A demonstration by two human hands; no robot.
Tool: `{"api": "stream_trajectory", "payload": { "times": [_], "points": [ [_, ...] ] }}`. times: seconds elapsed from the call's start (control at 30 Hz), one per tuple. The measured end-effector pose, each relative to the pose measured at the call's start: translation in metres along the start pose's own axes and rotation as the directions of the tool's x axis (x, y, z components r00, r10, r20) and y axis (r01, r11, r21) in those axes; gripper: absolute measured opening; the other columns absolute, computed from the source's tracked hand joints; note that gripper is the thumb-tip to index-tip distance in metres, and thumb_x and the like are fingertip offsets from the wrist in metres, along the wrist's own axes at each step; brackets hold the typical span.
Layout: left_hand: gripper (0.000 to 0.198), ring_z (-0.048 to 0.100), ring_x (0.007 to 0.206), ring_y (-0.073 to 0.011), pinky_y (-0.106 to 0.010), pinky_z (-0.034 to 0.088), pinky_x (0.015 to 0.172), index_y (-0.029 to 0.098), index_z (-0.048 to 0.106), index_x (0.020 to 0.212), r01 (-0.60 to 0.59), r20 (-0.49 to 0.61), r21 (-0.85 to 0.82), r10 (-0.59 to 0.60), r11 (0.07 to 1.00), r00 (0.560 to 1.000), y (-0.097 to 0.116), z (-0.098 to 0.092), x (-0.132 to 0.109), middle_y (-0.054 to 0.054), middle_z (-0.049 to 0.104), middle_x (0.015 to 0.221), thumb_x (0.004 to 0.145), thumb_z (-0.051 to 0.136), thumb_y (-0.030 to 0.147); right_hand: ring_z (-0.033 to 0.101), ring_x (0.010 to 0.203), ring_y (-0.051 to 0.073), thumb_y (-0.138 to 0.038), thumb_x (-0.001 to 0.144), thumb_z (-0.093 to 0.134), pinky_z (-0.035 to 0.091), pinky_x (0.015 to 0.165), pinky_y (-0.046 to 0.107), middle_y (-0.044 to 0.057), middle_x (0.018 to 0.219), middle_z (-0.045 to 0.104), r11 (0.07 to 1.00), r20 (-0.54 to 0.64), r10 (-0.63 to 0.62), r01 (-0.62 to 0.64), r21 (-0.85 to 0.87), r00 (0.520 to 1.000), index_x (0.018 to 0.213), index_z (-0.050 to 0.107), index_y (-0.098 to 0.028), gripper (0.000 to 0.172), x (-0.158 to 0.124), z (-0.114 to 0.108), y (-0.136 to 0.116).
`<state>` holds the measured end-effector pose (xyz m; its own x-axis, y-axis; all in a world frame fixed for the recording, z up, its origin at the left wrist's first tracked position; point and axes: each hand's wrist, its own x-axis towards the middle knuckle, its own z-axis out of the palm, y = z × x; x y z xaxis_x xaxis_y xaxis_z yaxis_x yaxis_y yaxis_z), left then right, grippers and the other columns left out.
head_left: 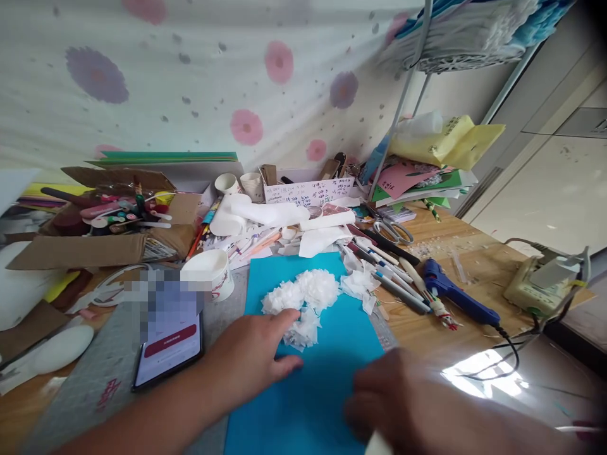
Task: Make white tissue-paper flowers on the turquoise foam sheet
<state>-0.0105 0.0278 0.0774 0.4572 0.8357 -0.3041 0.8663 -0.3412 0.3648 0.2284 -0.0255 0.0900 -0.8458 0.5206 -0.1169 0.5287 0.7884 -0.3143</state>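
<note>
— As the right hand blurs low on the blue sheet, can you read its fingers?
— No. The left hand lies flat, empty, fingertips touching the white paper flowers just beyond.

A wooden table is carrying a grey cutting mat, a cardboard box, scissors, a blue glue gun and pens.

A single head-worn camera looks forward and steeply down over a cluttered wooden table, close above a blue paper sheet. It faces a flowered curtain; the near right corner seems blurred.
</note>
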Motion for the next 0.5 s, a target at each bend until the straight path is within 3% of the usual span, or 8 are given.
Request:
{"api": "stream_trajectory", "payload": {
  "times": [0.13, 0.23, 0.37, 0.5],
  "points": [
    [0.055, 0.062, 0.064, -0.0206, -0.026, 0.041, 0.056, 0.024, 0.053, 0.130, -0.004, -0.013, 0.014, 0.005, 1.000, 1.000, -0.006, 0.001, 0.003, 0.000, 0.066, 0.071, 0.079, 0.065, 0.040, 0.062, 0.073, 0.018, -0.016, 0.090, 0.046, 0.037, 0.060, 0.028, 0.004, 0.092, 0.066, 0.976, -0.121, 0.191, -0.176, 0.125, 0.974, 0.122, 0.057, -0.025, 0.036, 0.028, -0.014, 0.029],
    [0.053, 0.062, 0.062, -0.0202, -0.027, 0.043, 0.057, 0.024, 0.054, 0.128, -0.039, -0.030, 0.027, 0.040, 0.999, 0.999, -0.013, 0.009, 0.005, 0.001, 0.065, 0.068, 0.078, 0.065, 0.036, 0.064, 0.078, 0.021, -0.017, 0.088, 0.047, 0.038, 0.062, 0.028, 0.005, 0.096, 0.066, 0.969, -0.079, 0.216, -0.204, 0.141, 0.973, 0.136, 0.046, -0.029, 0.049, 0.048, -0.013, 0.040],
    [0.053, 0.060, 0.056, -0.0187, -0.027, 0.046, 0.053, 0.026, 0.054, 0.128, -0.129, -0.132, 0.051, 0.134, 0.990, 0.982, -0.027, 0.023, 0.006, 0.001, 0.066, 0.069, 0.077, 0.065, 0.036, 0.063, 0.076, 0.019, -0.014, 0.086, 0.046, 0.038, 0.061, 0.027, 0.004, 0.093, 0.066, 0.970, -0.018, 0.204, -0.199, 0.142, 0.979, 0.129, 0.052, -0.026, 0.044, 0.060, -0.010, 0.044],
    [0.051, 0.065, 0.061, -0.0164, -0.023, 0.049, 0.052, 0.026, 0.053, 0.126, -0.272, -0.265, 0.068, 0.280, 0.960, 0.923, -0.037, 0.033, 0.004, 0.000, 0.072, 0.087, 0.077, 0.064, 0.029, 0.059, 0.069, 0.018, -0.011, 0.082, 0.049, 0.034, 0.056, 0.027, 0.002, 0.087, 0.064, 0.972, 0.016, 0.209, -0.210, 0.109, 0.978, 0.113, 0.061, -0.023, 0.035, 0.058, -0.011, 0.048]
  ]
}}
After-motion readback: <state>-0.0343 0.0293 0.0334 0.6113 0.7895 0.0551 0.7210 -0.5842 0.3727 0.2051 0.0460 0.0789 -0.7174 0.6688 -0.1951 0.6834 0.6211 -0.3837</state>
